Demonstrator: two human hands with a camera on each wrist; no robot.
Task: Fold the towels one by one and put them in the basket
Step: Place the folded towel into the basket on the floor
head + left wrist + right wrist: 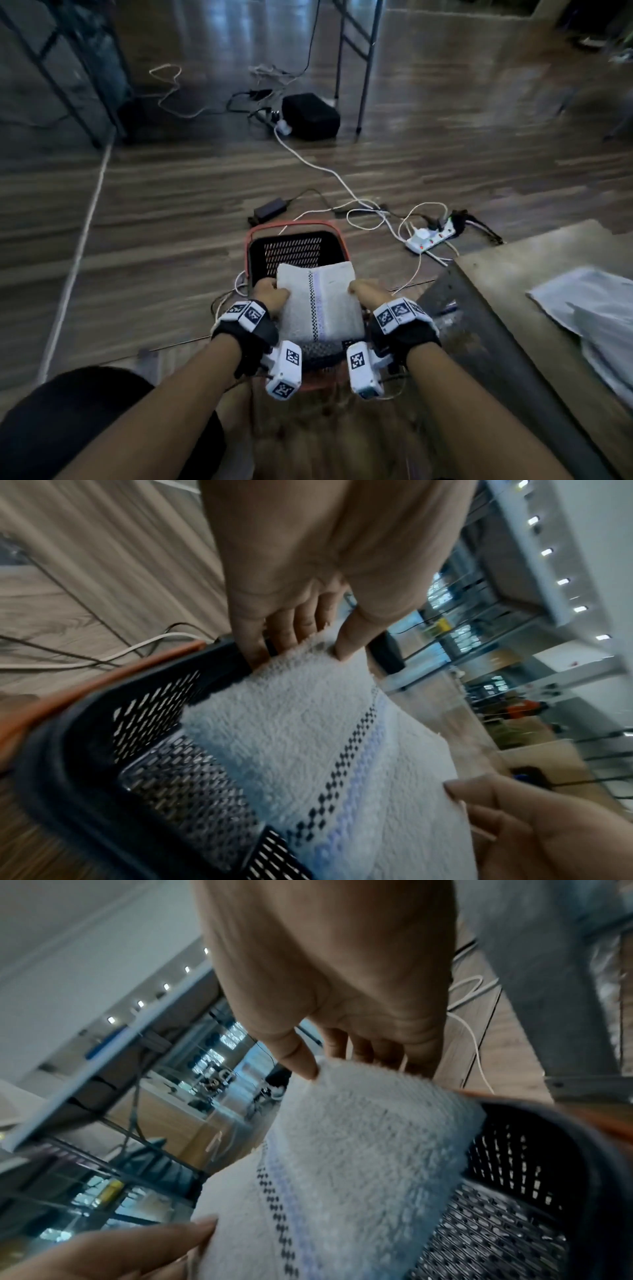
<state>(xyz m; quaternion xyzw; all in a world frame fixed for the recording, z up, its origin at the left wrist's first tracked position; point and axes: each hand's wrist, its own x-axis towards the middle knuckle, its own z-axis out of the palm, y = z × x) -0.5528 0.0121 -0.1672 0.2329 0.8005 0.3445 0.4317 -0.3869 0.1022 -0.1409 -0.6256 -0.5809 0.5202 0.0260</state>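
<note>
Dim room with a glossy wood-plank floor strewn with cables — a white power strip, a black adapter and a black box by metal table legs — and a table at right.

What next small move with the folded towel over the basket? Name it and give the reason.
Probably lower it straight down and let go. The folded towel is held by its two side edges, left hand and right hand pinching it, right over the open basket. The mesh bottom seen in the wrist views looks bare, so it should lie flat.
</note>
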